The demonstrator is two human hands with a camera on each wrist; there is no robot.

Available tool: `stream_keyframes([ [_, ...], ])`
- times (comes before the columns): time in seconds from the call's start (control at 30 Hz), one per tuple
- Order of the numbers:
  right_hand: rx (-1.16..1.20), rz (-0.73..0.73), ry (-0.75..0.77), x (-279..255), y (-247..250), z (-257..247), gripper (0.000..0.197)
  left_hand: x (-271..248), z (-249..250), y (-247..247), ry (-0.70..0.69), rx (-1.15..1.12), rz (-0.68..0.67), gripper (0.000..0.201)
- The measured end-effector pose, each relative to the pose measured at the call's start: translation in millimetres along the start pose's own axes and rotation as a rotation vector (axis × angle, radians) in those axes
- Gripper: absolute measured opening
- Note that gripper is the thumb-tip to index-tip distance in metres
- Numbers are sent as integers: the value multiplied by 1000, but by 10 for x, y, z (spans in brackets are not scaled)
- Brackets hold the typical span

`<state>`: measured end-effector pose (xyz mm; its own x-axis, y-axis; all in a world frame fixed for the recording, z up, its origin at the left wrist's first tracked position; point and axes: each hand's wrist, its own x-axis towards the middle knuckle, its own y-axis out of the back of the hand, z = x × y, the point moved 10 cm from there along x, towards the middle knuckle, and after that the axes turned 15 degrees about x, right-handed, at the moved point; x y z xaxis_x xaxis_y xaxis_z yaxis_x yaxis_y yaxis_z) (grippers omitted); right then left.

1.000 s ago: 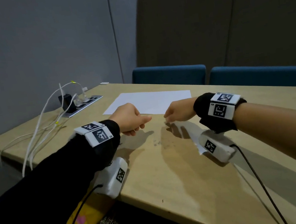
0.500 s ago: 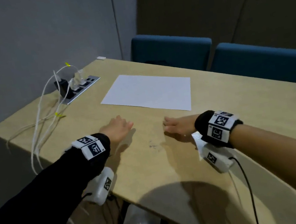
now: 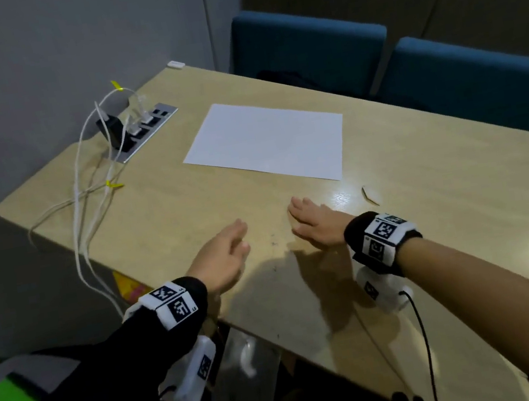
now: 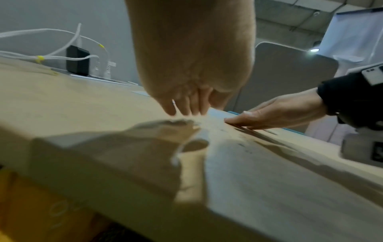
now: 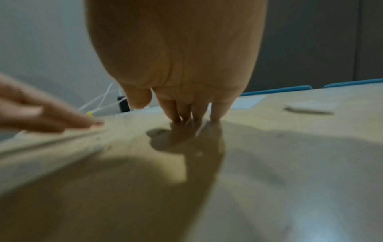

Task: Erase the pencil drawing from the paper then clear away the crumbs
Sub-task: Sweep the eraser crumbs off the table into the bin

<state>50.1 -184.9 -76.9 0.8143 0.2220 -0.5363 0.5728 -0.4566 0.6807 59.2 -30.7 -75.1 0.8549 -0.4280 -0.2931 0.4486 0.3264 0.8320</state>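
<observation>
A blank-looking white paper (image 3: 267, 141) lies flat on the wooden table (image 3: 160, 209), beyond both hands. Dark crumbs (image 3: 275, 243) speckle the tabletop between the hands, and show as faint specks (image 4: 242, 145) in the left wrist view. My left hand (image 3: 229, 251) is open with straight fingers (image 4: 182, 109) just above the table near its front edge, holding nothing. To the right of the crumbs my right hand (image 3: 312, 224) lies flat, its fingertips (image 5: 192, 114) touching the wood. No pencil marks are visible on the paper.
A power strip (image 3: 144, 129) with a black charger and white cables (image 3: 83, 201) sits at the back left. Two blue chairs (image 3: 308, 51) stand behind the table. A small pale object (image 3: 369, 195) lies right of my right hand. Something translucent (image 3: 248, 369) sits below the front edge.
Both hands went from curled fists to open, flat fingers and drew back toward the table's front edge. The head view tilted down and shows more of the table.
</observation>
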Motion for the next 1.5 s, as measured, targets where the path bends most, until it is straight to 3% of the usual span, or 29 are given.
stream_keyframes([
  [0.07,8,-95,53,-34,-252,-108,53,12,-185,4,59,187,-10,55],
  [0.17,170,-216,131,-229,-506,-228,50,-23,-283,-178,94,331,-144,63],
  [0.3,254,-21,72,-117,-69,-82,51,-57,60,-408,-93,247,-237,57],
  [0.37,124,51,12,45,82,13,53,-34,152,-308,-110,10,-181,51],
  [0.43,-4,54,-3,170,17,-4,55,32,43,-71,-42,-139,-24,48],
  [0.53,-17,-47,90,97,-317,-217,52,95,-206,174,82,58,128,49],
  [0.6,52,-107,163,-107,-481,-374,49,103,-353,160,168,226,109,52],
  [0.67,186,-43,180,-273,-425,-377,49,87,-403,54,212,277,55,56],
  [0.73,304,97,116,-386,-257,-148,54,74,-295,-128,155,286,-3,59],
  [0.83,243,256,-145,-532,-164,518,77,42,49,-379,-47,313,-57,59],
  [0.87,218,262,-238,-583,-201,693,86,24,159,-444,-106,284,-88,57],
  [0.93,158,196,-329,-626,-347,773,79,-1,337,-494,-188,145,-152,54],
  [1.0,169,108,-269,-618,-512,479,71,-9,411,-385,-197,-54,-122,49],
  [1.1,334,5,-59,-618,-713,-79,59,9,242,-14,-112,-177,112,44],
  [1.17,445,119,16,-589,-575,-52,56,21,88,103,-65,-92,155,46],
  [1.23,478,317,-35,-576,-336,308,54,3,-78,58,5,59,87,51],
  [1.3,422,394,-205,-581,-225,713,59,-38,-178,-73,50,167,-5,57],
  [1.4,259,290,-253,-509,-357,614,73,-93,-70,-289,-20,263,-72,60],
  [1.5,348,136,-68,-537,-636,-27,54,-117,214,-409,-155,132,-95,54],
])
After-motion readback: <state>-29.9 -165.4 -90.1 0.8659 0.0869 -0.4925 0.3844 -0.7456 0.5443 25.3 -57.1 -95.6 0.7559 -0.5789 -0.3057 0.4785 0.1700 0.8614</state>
